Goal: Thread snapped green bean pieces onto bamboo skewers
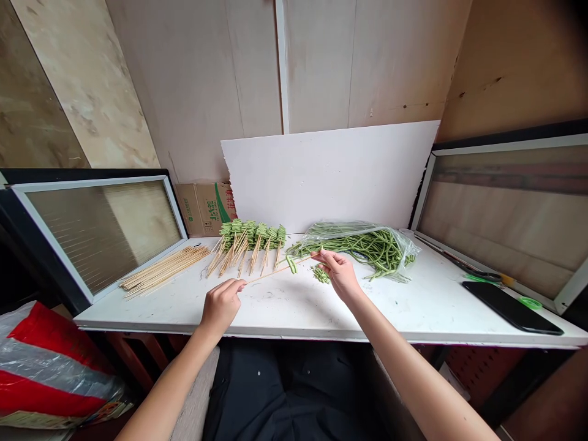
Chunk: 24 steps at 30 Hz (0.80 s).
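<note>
My left hand [222,301] is closed on the near end of a thin bamboo skewer [266,275], which slants up to the right over the table. At its far tip, the thumb and fingers of my right hand [337,269] are pinched together. Whether a bean piece is also between them I cannot tell. Short green bean pieces [291,264] show along the skewer's line; whether they are threaded or lie behind it is unclear. Beside my right hand is a small heap of cut bean pieces [321,275]. Behind my left hand lie several filled bean skewers [250,236], their sticks pointing toward me.
Bare bamboo skewers [163,269] lie in a pile at the left. Long green beans [381,248] spill from a clear plastic bag at the back right. A black phone [511,306], a green ring [530,302] and dark-handled scissors [487,275] lie far right. A cardboard box [204,208] stands behind.
</note>
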Motion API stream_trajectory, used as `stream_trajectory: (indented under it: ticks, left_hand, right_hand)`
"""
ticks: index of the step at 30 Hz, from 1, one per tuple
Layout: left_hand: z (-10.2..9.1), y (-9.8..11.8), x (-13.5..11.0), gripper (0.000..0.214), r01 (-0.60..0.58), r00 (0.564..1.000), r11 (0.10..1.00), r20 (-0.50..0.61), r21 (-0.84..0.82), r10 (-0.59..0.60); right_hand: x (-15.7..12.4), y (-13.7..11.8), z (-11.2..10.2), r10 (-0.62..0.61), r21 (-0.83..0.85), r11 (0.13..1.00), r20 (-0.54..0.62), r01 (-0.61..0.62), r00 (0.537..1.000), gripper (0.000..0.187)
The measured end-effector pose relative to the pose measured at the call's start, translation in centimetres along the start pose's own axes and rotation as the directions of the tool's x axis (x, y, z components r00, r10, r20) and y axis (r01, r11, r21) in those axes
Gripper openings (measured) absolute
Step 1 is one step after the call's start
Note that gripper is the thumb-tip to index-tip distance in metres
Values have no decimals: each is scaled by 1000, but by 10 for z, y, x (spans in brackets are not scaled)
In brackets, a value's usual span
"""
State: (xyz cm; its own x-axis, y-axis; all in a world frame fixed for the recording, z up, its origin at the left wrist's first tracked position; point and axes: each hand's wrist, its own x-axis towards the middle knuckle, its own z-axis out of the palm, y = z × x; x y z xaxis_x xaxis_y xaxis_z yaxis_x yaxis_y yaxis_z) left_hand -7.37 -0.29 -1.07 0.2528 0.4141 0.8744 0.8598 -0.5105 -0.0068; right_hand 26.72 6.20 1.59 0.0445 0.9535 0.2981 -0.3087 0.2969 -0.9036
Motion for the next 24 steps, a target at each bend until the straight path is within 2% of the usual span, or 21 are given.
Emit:
stream_trajectory:
  ticks: [6,11,15,20,24]
  left_hand:
    - [-3,-1,1,49,2,1000,1000,-13,13,-2]
    - [-2,9,2,48,-52,998,998,-19,-28,52]
    - [-1,17,2,48,-44,999,998,-33,-34,43]
    - [-2,12,2,46,-46,998,999,-53,4,46]
    - [-3,6,1,44,-23,998,999,-60,40,25]
  right_hand:
    - [-6,-2,7,-9,10,1000,-49,10,999,41]
    - [-22,6,31,-79,-92,993,-8,78,997,41]
    - [-34,9,47,-56,-41,998,-21,56,998,41]
    - [-33,6,46,-18,-34,999,-11,18,1000,41]
    - [-30,6,43,-9,-66,998,68,13,998,39]
